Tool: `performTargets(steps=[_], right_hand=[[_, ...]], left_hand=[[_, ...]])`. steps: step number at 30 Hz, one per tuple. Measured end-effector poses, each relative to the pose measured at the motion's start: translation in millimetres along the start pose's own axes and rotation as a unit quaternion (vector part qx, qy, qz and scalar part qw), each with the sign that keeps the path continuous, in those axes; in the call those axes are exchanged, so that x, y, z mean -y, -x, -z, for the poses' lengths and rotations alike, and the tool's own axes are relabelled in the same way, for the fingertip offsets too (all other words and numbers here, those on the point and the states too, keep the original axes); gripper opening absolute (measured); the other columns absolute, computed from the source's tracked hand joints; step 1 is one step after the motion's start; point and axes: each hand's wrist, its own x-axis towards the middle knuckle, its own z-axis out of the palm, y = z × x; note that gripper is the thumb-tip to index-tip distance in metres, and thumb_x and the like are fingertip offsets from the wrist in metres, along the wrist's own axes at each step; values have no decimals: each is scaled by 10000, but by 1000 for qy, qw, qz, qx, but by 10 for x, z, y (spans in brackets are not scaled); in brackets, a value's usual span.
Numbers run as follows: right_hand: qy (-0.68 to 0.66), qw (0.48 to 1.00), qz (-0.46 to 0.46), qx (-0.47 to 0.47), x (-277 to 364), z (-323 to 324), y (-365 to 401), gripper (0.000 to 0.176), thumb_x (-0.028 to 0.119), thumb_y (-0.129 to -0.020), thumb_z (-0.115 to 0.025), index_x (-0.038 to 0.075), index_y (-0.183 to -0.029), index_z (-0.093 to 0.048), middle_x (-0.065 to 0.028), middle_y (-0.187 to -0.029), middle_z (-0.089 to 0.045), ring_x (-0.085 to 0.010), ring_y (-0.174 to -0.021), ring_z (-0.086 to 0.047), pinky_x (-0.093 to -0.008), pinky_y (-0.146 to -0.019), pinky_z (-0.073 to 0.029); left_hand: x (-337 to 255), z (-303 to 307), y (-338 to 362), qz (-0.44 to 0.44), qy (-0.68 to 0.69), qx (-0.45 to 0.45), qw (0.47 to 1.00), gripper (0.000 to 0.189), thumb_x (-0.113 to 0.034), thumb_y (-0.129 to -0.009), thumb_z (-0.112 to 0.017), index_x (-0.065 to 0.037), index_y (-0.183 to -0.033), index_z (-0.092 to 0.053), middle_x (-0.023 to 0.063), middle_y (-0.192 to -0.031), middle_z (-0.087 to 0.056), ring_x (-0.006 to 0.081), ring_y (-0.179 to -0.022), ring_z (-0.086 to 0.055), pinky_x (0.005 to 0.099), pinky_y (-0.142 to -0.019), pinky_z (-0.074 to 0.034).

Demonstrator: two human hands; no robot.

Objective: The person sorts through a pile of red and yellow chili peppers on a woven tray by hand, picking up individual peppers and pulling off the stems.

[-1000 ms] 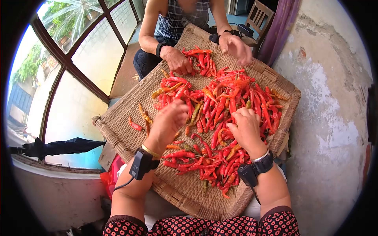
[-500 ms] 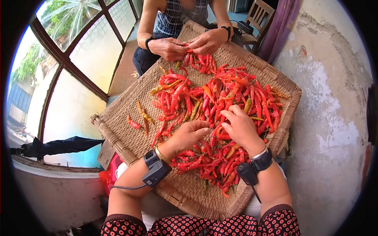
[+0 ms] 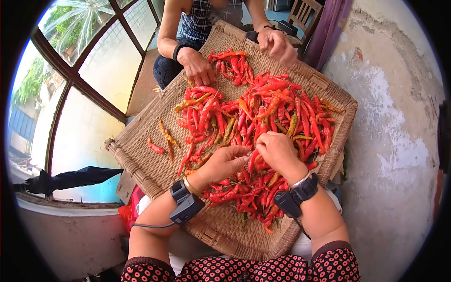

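Red chili peppers [image 3: 277, 105], with some orange and green ones among them, lie heaped on a square woven tray [image 3: 141, 136]. Above the middle of the heap, my left hand [image 3: 225, 163] has its fingertips pressed together; what they hold, if anything, is too small to name. Close beside it on the right, my right hand [image 3: 277, 151] pinches the upper end of a red pepper [image 3: 253, 160] that hangs down between the hands. A nearer pile of peppers [image 3: 244, 199] lies below my wrists.
Across the tray, a co-worker's left-side hand [image 3: 197, 66] touches peppers, and the other hand [image 3: 277, 45] is blurred over the far edge. Windows and a folded black umbrella [image 3: 80, 179] stand at the left. A rough wall [image 3: 385, 141] rises on the right, near a wooden chair [image 3: 305, 16].
My right hand has moved left and slightly down, towards my left hand, and its fingers have closed. The co-worker's hands have parted, one going down to the peppers and the other to the right.
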Motion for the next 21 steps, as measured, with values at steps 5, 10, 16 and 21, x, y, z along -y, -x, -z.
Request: performTargets(steps=[5,10,16,21], right_hand=[[-255,966,35,-8,188,-90,62,103,74,-736,-569,25,-815,-615,-136,-750,-605,-268,-694,-601,-334,-624,-477],[-334,941,-44,26,165,122,53,114,90,-737,-592,16,-823,-606,-117,-740,-593,-236,-653,-592,-303,-596,-467],[41,985,54,159,-74,212,194,182,130,-666,-647,73,-836,-613,-92,-780,-569,-241,-767,-570,-341,-662,-464],[170,971,78,151,-90,-33,242,75,119,-632,-621,61,-676,-601,-84,-752,-553,-256,-856,-543,-375,-711,-452]], left_hand=[[-42,23,27,-15,18,-1,1000,265,-153,-854,-547,-27,-1083,-509,-28,-825,-563,24,-660,-497,174,-577,-425],[-192,102,66,32,44,-21,998,135,-122,-836,-564,-56,-953,-556,-22,-744,-579,22,-570,-496,169,-503,-402],[-284,565,47,-91,329,-179,923,230,-213,-889,-459,-21,-1009,-502,53,-827,-614,53,-577,-543,184,-516,-455],[-184,453,80,-4,313,-131,941,267,-186,-886,-467,-31,-1103,-485,54,-897,-624,85,-658,-570,213,-591,-480]])
